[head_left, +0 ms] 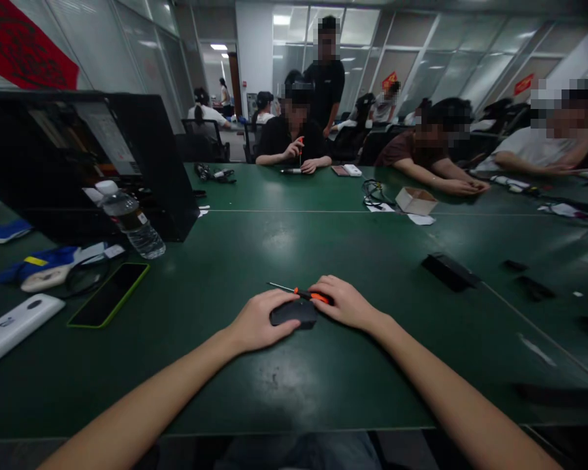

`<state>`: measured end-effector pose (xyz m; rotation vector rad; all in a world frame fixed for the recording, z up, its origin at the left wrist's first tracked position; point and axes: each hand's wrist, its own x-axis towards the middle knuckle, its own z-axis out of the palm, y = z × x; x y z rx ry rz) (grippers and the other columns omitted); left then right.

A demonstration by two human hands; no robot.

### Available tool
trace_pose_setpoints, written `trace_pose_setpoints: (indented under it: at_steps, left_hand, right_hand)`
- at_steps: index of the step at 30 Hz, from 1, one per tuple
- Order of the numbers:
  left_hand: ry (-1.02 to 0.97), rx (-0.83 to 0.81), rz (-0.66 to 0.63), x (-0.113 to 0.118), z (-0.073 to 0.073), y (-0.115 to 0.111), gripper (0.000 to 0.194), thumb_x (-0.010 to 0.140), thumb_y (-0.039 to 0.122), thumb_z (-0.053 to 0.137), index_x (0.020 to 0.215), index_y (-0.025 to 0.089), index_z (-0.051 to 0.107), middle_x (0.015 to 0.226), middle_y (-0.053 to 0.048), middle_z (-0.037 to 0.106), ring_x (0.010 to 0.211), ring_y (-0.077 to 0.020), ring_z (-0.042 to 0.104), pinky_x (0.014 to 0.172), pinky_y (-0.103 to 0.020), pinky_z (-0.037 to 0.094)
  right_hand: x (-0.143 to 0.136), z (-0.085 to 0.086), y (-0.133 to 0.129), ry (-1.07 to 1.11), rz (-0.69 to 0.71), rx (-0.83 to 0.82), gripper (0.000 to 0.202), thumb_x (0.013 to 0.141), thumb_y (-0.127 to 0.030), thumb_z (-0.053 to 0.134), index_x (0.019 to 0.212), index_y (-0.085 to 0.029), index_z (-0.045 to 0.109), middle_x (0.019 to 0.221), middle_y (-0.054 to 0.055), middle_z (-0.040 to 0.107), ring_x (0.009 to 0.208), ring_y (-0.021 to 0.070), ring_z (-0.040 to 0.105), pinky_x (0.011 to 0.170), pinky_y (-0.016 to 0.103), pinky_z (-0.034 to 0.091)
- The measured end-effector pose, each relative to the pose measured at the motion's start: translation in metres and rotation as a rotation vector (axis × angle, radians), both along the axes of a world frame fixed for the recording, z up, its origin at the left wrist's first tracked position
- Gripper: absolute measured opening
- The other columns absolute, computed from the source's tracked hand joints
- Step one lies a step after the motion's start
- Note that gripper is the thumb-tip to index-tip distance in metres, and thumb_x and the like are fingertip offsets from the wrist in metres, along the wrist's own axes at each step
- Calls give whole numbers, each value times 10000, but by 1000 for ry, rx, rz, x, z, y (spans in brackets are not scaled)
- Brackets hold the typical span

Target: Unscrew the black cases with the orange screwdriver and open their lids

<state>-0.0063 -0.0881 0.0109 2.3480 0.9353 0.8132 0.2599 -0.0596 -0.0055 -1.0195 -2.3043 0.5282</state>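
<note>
My left hand (262, 321) is closed around a dark, palm-sized plastic casing (294, 314), thumb along its near side and fingers over its far side. The casing rests low at the green table, one end rounded and the other squarer. Just beyond it lies a screwdriver (313, 296) with an orange and black handle, its thin metal shaft pointing left. My right hand (345, 301) is closed over the handle's right end, close beside the casing. Some of its fingers are hidden.
Left on the green table (215, 378) are a computer case (176, 170), a water bottle (137, 225), a green-edged phone (110, 295) and a white device (17, 329). To the right lies a black block (448, 271); farther off, a small box (416, 200). People sit opposite.
</note>
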Motion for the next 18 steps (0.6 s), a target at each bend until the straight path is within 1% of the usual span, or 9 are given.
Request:
trace_pose_setpoints:
  at_steps: [3,6,8,11,13,15,18]
  left_hand:
    - [1,46,-16,-2,-1,5,427,872,383,727,1244,179,676,1272,-116,713,1172,-272,670,1048,-424,506]
    - [25,82,-54,-5,1,10,394,889,414,711,1204,178,694,1204,-107,731,1100,-255,692,988,-391,526]
    - [54,90,-66,-8,2,12,383,910,424,686,1209,183,692,1168,-99,736,1056,-242,700,958,-374,531]
    - [80,114,-70,-10,3,13,386,919,432,674,1209,178,689,1153,-100,734,1047,-239,697,955,-363,526]
    - [87,125,-66,-10,3,14,385,923,434,670,1211,179,685,1146,-100,734,1037,-237,698,944,-358,527]
    - [96,130,-64,-11,3,14,386,925,432,668,1219,183,681,1143,-99,733,1032,-235,698,939,-357,529]
    - [122,136,-75,-11,3,15,381,929,428,665,1222,185,678,1148,-98,731,1041,-237,695,941,-363,530]
  right_hand:
    - [-1,-2,4,142,-46,-19,204,886,-362,649,992,-210,733,966,76,668,892,197,614,852,363,488]
    - [-5,-7,11,352,-148,-71,255,852,-412,683,980,-195,722,993,77,685,923,202,635,874,368,497]
    - [-8,-10,17,500,-210,-130,307,837,-450,696,991,-185,705,993,79,712,905,197,653,848,357,511]
    - [-9,-11,25,706,-259,-215,375,799,-488,725,1009,-182,665,1010,90,742,859,178,669,770,316,522]
    - [-6,-9,29,830,-282,-243,424,779,-520,733,1023,-187,631,1015,98,747,788,157,659,684,284,511]
    - [-1,-4,31,934,-304,-245,462,774,-553,728,1039,-194,607,992,94,744,687,126,617,613,263,488]
    - [6,6,32,1039,-320,-206,488,779,-583,717,1054,-200,592,934,70,728,583,91,536,567,254,470]
